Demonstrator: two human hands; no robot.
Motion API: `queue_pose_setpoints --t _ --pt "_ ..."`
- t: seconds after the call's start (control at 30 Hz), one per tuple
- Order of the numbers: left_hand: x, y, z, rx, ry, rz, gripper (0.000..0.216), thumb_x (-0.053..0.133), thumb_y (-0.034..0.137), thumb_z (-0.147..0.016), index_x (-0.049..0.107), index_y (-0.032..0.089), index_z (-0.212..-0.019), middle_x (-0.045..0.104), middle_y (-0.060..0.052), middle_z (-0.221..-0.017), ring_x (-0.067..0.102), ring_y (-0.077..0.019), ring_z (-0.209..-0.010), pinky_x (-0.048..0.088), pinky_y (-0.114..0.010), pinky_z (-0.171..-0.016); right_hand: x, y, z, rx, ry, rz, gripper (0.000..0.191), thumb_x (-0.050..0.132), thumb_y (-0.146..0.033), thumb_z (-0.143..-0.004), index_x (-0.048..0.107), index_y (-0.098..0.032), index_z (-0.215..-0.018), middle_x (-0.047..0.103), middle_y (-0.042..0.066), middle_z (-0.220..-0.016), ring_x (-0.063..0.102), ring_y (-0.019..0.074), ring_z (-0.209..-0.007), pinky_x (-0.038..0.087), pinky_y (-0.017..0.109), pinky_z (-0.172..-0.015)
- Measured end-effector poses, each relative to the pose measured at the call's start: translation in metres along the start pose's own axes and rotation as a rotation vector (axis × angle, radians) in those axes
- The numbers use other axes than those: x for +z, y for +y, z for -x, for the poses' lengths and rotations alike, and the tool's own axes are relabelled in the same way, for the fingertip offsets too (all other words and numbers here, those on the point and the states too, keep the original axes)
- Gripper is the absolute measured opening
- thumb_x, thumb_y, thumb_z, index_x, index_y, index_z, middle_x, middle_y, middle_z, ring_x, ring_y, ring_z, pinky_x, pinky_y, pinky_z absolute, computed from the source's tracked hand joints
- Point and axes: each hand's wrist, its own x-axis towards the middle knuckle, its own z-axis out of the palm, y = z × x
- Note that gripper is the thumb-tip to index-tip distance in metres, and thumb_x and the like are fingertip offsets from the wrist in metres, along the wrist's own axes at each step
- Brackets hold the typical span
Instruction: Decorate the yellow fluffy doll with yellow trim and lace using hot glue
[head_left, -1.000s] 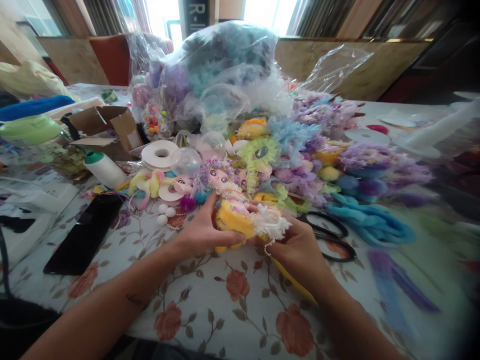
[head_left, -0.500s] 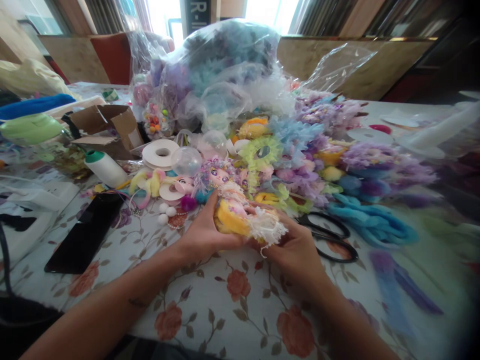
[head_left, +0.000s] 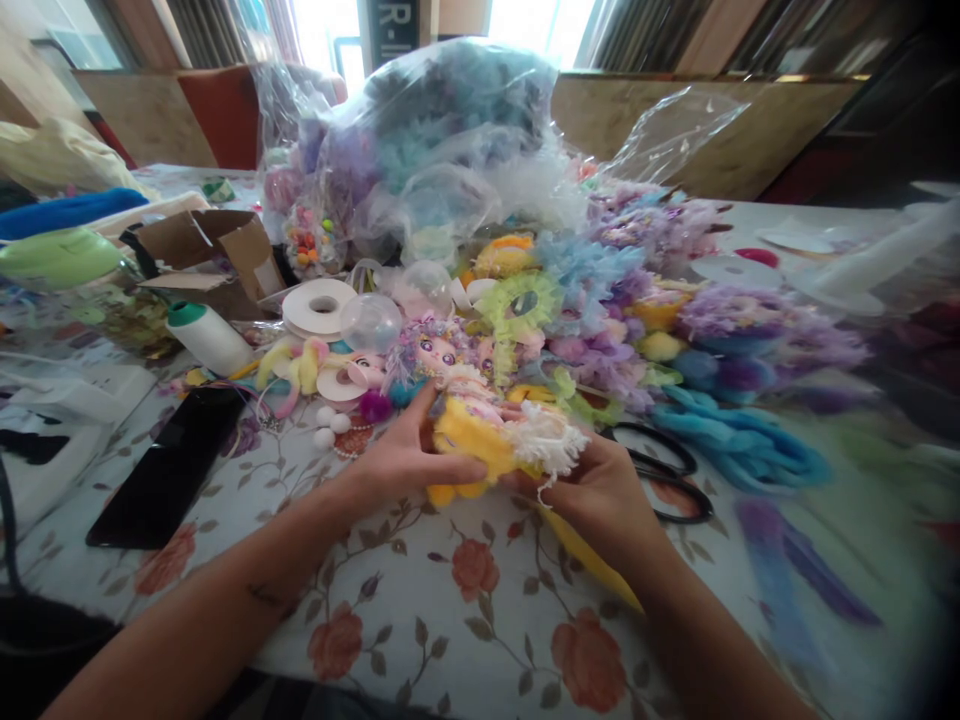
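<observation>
Between my two hands is a plush doll wrapped in yellow fuzzy cloth, with pink cloth and a white yarn fringe. My left hand grips its left side, thumb laid across the yellow cloth. The fingers of my right hand are closed at the fringe end, partly hidden behind it. A yellow strip hangs out beneath that hand toward the table. Just beyond, a doll face with purple eyes and curly lilac hair shows; whether it belongs to the held doll I cannot tell.
Black-handled scissors and a blue fuzzy coil lie right of my hands. To the left are a black phone, a thread cone and a ribbon spool. Plastic-bagged fluffy material heaps up behind.
The doll has turned a little in my hands and its fringed end has shifted slightly right. A long yellow strip now shows below my right hand.
</observation>
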Motion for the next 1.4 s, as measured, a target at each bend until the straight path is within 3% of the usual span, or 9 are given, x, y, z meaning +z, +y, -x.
queue_pose_setpoints --t 0.1,0.23,0.37,0.53,0.73,0.93,1.2,1.4 --pt "-0.001 0.001 -0.001 -0.032 -0.068 -0.009 0.09 0.086 0.022 -0.069 0.037 0.023 -0.144 0.07 -0.013 -0.116 0.07 -0.0322 -0.1 0.052 -0.047 -0.092 -0.001 -0.002 -0.001 0.018 0.001 -0.015 0.037 0.085 -0.011 -0.057 0.078 -0.024 -0.091 0.077 0.002 -0.092 0.074 0.025 -0.085 0.062 0.033 -0.075" --pt "-0.004 -0.001 0.0 -0.057 -0.043 0.018 0.091 0.084 0.023 -0.072 0.033 0.024 -0.148 0.068 -0.014 -0.12 0.069 -0.0333 -0.103 0.054 -0.043 -0.088 0.0 -0.004 -0.002 0.025 0.017 -0.03 0.031 0.085 -0.009 -0.055 0.077 -0.023 -0.082 0.077 0.001 -0.085 0.074 0.0232 -0.077 0.062 0.032 -0.071" --pt "-0.005 -0.002 0.0 -0.06 -0.021 0.032 0.092 0.084 0.022 -0.071 0.035 0.023 -0.148 0.066 -0.014 -0.124 0.067 -0.0339 -0.106 0.054 -0.041 -0.087 0.001 -0.005 -0.002 0.048 0.04 -0.038 0.038 0.084 -0.005 -0.051 0.077 -0.024 -0.083 0.077 0.0 -0.084 0.074 0.0227 -0.079 0.061 0.029 -0.071" --pt "-0.004 0.0 0.0 -0.069 -0.028 0.025 0.096 0.086 0.022 -0.068 0.033 0.024 -0.149 0.068 -0.014 -0.119 0.071 -0.0316 -0.097 0.055 -0.04 -0.083 0.0 -0.007 -0.001 0.07 0.042 -0.017 0.039 0.083 -0.009 -0.052 0.077 -0.024 -0.088 0.077 0.001 -0.085 0.073 0.0245 -0.078 0.061 0.032 -0.068" --pt "0.0 0.0 0.002 -0.01 -0.038 0.035 0.086 0.086 0.02 -0.067 0.041 0.022 -0.14 0.072 -0.012 -0.109 0.071 -0.0291 -0.093 0.056 -0.038 -0.08 -0.001 -0.009 -0.001 0.087 0.056 -0.003 0.041 0.084 -0.007 -0.049 0.077 -0.024 -0.086 0.077 0.0 -0.085 0.073 0.0239 -0.077 0.06 0.03 -0.068" --pt "-0.004 -0.006 -0.002 -0.033 -0.027 0.029 0.092 0.083 0.023 -0.072 0.031 0.023 -0.147 0.072 -0.012 -0.111 0.071 -0.0274 -0.093 0.056 -0.037 -0.081 0.002 -0.008 -0.002 0.087 0.081 -0.017 0.038 0.085 -0.009 -0.049 0.076 -0.023 -0.083 0.075 0.0 -0.08 0.072 0.0219 -0.072 0.061 0.03 -0.067" --pt "0.003 -0.002 -0.001 0.065 -0.059 -0.058 0.069 0.081 0.025 -0.076 0.049 0.021 -0.137 0.066 -0.013 -0.125 0.065 -0.0313 -0.11 0.053 -0.035 -0.088 -0.001 -0.002 -0.001 0.025 0.061 0.042 0.043 0.086 -0.016 -0.058 0.076 -0.023 -0.099 0.075 0.004 -0.106 0.072 0.0287 -0.096 0.06 0.037 -0.084" --pt "0.007 -0.009 0.002 0.045 0.058 -0.095 0.106 0.082 0.026 -0.074 0.017 0.026 -0.157 0.047 -0.014 -0.15 0.051 -0.0334 -0.131 0.046 -0.04 -0.103 0.004 0.0 0.0 -0.105 0.087 0.202 0.043 0.084 -0.022 -0.066 0.074 -0.022 -0.108 0.07 0.009 -0.122 0.066 0.0313 -0.115 0.057 0.039 -0.093"
